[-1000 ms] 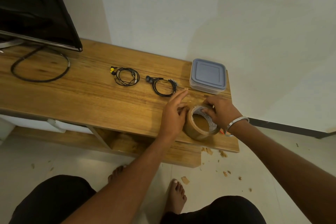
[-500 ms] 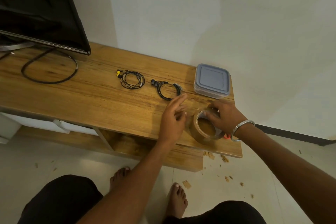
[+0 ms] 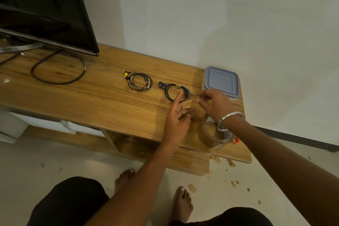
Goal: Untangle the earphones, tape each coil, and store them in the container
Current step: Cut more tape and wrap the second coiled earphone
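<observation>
Both forearms are bare, a plain silver metal bangle circles the right wrist, dark black trousers cover the knees, and the feet are bare.

left hand forward, index finger straight; right hand pinching, fingers curled
</observation>
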`<state>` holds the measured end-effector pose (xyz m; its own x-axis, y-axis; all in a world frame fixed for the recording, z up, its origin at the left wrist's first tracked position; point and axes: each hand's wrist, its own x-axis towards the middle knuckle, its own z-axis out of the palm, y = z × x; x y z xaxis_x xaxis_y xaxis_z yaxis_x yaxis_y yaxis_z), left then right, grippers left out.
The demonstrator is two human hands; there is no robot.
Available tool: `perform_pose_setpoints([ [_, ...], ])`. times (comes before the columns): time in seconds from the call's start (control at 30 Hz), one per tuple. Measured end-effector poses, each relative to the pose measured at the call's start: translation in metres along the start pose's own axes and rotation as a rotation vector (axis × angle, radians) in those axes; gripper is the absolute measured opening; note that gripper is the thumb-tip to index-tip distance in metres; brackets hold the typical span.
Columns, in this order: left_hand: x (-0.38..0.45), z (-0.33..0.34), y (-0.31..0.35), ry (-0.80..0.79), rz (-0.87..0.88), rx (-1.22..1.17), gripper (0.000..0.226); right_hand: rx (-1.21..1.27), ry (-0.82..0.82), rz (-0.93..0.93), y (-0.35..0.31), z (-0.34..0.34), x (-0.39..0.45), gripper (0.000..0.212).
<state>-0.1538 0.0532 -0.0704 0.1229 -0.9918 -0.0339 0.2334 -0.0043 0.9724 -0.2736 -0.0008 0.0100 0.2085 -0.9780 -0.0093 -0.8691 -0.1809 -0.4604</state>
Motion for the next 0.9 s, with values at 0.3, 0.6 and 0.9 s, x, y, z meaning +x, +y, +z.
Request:
perform_pose_setpoints([
  [0.3,0.001,-0.002,-0.001,0.005,-0.05,-0.053,0.083,0.118,-0.012,0.106,-0.011,0.008,0.01,0.008],
  [0.6,-0.001,-0.004,-0.002,-0.005,-0.055,-0.039,0.081,0.066,0.016,-0.043,-0.008,0.01,0.004,0.009],
  [0.9,0.002,-0.061,0.026,0.025,0.089,0.249,0.061,0.407,0.024,-0.138,-0.021,0.008,-0.002,0.003],
])
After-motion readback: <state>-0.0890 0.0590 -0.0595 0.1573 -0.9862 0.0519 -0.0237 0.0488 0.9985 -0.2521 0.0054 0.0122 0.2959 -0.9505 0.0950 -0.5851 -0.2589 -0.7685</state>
